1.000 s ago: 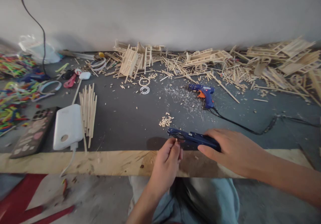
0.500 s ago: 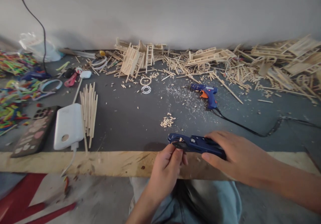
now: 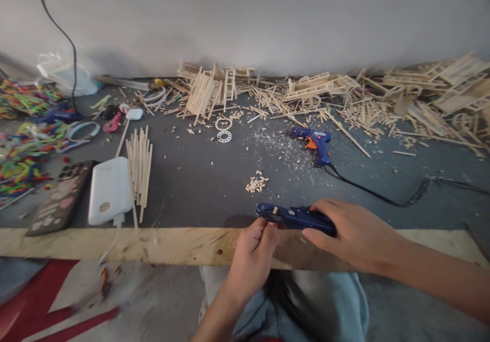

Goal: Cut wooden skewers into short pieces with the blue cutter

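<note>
My worktop (image 3: 199, 184) is a dark mat with a raw wood front edge, and the back of it is buried under a huge heap of stick scraps and half-built frames (image 3: 329, 97). Off to the left there's a mess of colourful strips (image 3: 23, 143), then a phone (image 3: 61, 196), a white power bank (image 3: 109, 190) and a bundle of long sticks (image 3: 140, 171) lying just beside it. The blue glue gun (image 3: 314, 143) sits out in the middle with its cord running right. Down at the front edge, my right hand (image 3: 356, 237) is wrapped tight round the handles of the blue cutter (image 3: 293, 215), and my left hand (image 3: 254, 252) has its fingertips pinched together on a tiny stick piece (image 3: 274, 210) poking up through the cutter's head. A small pile of cut bits (image 3: 256, 184) lies just behind it.
</note>
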`<action>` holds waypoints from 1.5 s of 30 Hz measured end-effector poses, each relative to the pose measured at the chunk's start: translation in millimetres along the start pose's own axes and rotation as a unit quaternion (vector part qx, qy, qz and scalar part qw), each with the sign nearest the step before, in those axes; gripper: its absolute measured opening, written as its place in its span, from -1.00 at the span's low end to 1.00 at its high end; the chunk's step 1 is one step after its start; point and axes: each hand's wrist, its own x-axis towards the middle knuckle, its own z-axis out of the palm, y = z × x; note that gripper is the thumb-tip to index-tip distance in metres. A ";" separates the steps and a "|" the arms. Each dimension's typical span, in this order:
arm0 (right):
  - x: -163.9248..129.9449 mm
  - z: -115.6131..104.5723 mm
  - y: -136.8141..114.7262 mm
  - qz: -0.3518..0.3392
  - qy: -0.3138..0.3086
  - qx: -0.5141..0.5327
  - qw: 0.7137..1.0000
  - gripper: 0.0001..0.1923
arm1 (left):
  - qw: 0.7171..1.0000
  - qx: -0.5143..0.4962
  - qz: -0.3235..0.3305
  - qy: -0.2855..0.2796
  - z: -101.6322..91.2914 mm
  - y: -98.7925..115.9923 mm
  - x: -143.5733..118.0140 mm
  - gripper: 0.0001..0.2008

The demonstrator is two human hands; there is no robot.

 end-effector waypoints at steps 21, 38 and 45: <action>25.5 4.2 16.9 0.042 -0.065 -0.047 0.996 -0.40 | 0.993 -0.077 -0.083 0.012 2.7 26.5 11.4 -0.64; 18.8 14.1 56.6 0.103 -0.047 0.008 0.994 -0.42 | 0.939 0.321 0.061 0.107 -75.3 80.5 84.5 -0.71; 20.9 13.1 57.3 0.098 -0.050 0.010 0.994 -0.44 | 0.786 0.553 0.197 0.193 -96.7 142.9 176.8 -0.80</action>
